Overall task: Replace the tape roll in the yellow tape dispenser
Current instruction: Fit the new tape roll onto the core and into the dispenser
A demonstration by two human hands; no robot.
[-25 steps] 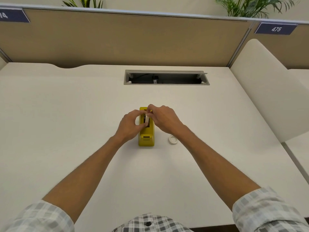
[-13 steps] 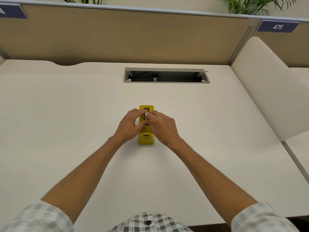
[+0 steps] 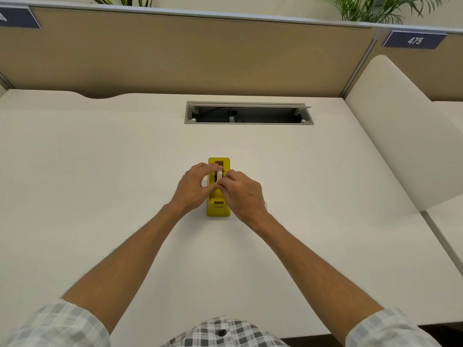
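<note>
**Nearly seated: the roll sat over the dispenser's slot, pinched between both of your hands**

You had the yellow tape dispenser standing on the desk with its long axis running straight away from you, cutter end nearest you and the open well toward the far end. The tape roll stood on edge over the middle of that dispenser, in line with its length, partly down in the slot as far as I could judge.

Your left hand closed on the roll from the dispenser's left flank, thumb and fingers curled around it. Your right hand pinched it from the right flank, fingertips meeting the roll just above the dispenser's top. Both hands sat equally near; neither had the advantage.

What the next move turned on, I'd say, was keeping the roll's plane parallel to the dispenser's long axis, so it could drop straight down into the well. Whether its hub had caught the side notches was hidden by your fingers.
</note>
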